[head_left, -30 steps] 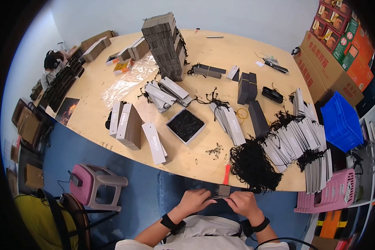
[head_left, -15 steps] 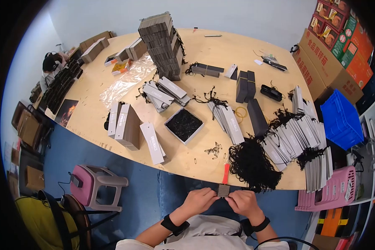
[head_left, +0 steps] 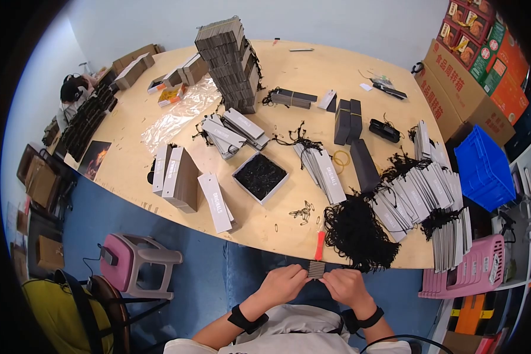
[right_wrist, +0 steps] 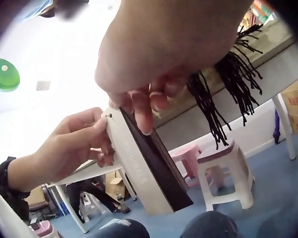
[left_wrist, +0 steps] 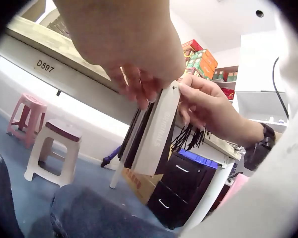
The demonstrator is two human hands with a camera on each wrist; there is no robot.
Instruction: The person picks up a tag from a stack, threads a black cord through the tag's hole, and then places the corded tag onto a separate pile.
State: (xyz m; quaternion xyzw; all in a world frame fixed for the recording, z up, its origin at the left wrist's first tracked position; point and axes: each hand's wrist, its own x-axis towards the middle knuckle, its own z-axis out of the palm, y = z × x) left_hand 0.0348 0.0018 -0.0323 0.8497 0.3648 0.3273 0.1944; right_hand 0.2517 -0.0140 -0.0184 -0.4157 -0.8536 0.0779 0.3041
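Just off the table's front edge, both hands hold a small stack of grey hang tags [head_left: 316, 270] by its upper end. The left hand [head_left: 283, 284] grips one side of it, the right hand [head_left: 346, 287] the other. Seen from the left wrist, the front tag [left_wrist: 158, 131] hangs down with pale "ORIGINALS" print, and the right thumb lies beside its punched hole. The right wrist view shows the left fingers at that same top end, with dark faces among the tags [right_wrist: 139, 168]. Black cords [head_left: 360, 236] lie heaped near the right hand, some hanging over the edge.
A red-handled tool [head_left: 320, 245] lies at the table's front edge, beside small loose clips [head_left: 302, 212]. Behind are an open box of black pieces [head_left: 261, 178], a tall tag stack [head_left: 230, 65] and fanned corded tags [head_left: 419, 197]. A stool [head_left: 138, 262] stands left.
Over the first half second the tag stack tilted, its edges now squarer to the head camera, and the left fingers closed in nearer to it. Since then the hands have barely moved.
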